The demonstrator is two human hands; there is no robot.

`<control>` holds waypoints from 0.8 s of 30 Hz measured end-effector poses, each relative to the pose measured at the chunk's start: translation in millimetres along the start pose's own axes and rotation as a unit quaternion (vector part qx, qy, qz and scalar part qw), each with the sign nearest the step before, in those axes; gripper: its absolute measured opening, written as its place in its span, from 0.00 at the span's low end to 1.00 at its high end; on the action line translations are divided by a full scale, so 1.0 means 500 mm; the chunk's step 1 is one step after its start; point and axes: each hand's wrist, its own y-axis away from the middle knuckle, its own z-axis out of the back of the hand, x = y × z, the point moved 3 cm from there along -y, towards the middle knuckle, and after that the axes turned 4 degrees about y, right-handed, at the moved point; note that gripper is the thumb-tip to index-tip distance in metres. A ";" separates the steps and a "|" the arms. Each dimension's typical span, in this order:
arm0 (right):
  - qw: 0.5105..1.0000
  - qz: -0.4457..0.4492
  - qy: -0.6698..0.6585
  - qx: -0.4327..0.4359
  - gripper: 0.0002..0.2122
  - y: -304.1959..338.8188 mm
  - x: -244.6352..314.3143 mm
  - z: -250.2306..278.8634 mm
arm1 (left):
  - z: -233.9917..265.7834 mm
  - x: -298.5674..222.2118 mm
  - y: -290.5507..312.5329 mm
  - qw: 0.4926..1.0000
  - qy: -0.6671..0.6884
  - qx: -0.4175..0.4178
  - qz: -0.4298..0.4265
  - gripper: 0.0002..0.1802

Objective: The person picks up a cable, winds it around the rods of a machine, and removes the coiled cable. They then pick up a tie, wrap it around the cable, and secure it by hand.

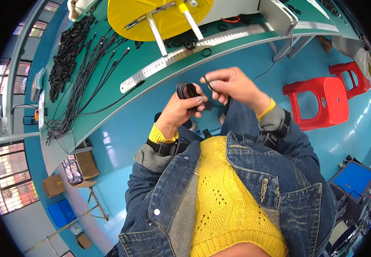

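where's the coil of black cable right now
In the head view, the coil of black cable sits in the left hand, centre frame, just left of the right hand.

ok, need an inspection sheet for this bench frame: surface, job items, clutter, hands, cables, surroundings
Surface: green workbench with long metal ruler.
Job's things: coiled black cable bundle; small black ring.
Clutter: yellow round spool; heap of black rings.
Grippers: left hand holds the bundle; right hand pinches the ring.
Cables: loose black cables laid across the bench.
Surroundings: red plastic stool; cardboard boxes on blue floor.
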 end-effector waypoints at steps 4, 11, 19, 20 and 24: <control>0.958 0.031 0.280 0.048 0.14 -0.017 0.051 -0.008 | 0.009 0.005 0.008 0.994 -0.079 0.062 0.040 0.12; 0.834 0.169 0.505 0.146 0.15 -0.033 0.051 -0.073 | -0.012 0.023 0.009 0.881 -0.470 0.018 0.047 0.18; 0.995 0.070 0.005 0.073 0.13 -0.020 -0.049 -0.068 | 0.002 0.021 0.047 0.993 -0.061 0.103 0.006 0.24; 0.990 0.130 -0.018 0.046 0.12 -0.014 -0.044 -0.069 | 0.012 0.023 0.047 0.993 -0.060 0.102 0.007 0.24; 0.938 0.156 0.274 -0.142 0.10 -0.012 -0.025 -0.071 | 0.035 0.031 0.040 0.990 0.087 0.100 0.055 0.26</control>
